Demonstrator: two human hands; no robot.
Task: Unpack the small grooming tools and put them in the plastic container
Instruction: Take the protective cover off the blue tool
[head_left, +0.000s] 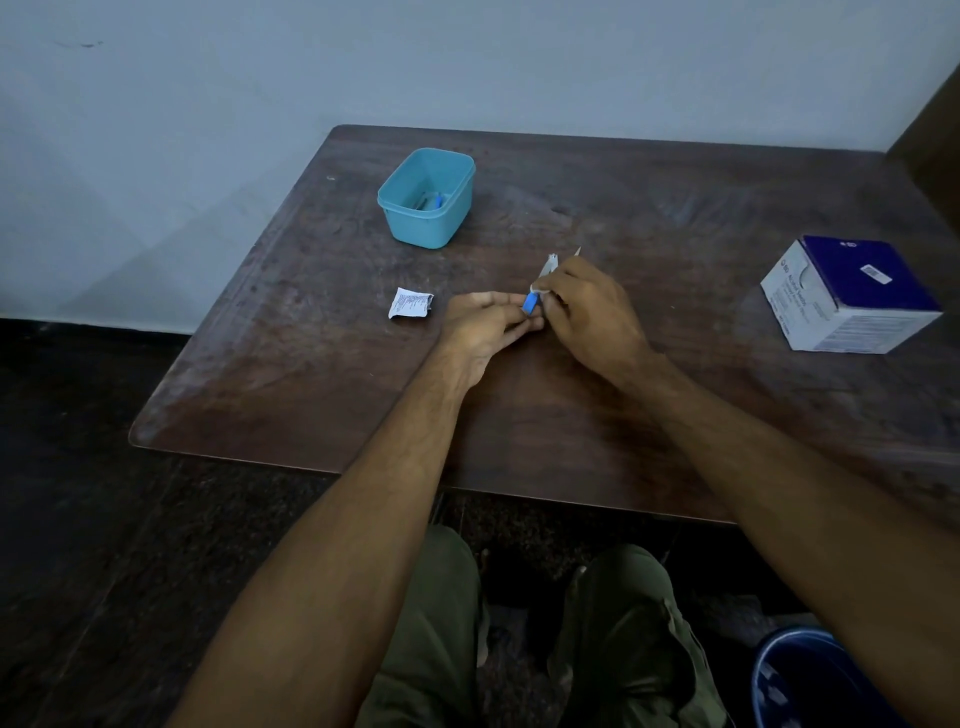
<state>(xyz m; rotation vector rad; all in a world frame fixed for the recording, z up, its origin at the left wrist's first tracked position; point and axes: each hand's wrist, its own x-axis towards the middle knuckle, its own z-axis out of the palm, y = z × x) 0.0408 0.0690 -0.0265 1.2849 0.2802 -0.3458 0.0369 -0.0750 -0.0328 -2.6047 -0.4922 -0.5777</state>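
Hands (540, 317) hold upright blue tool (531, 303).

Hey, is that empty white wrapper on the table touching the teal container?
Apart. The head view shows bare table between the white wrapper and the teal container farther back.

Bare plain room, worn wooden table (311, 364), pale wall (467, 62)
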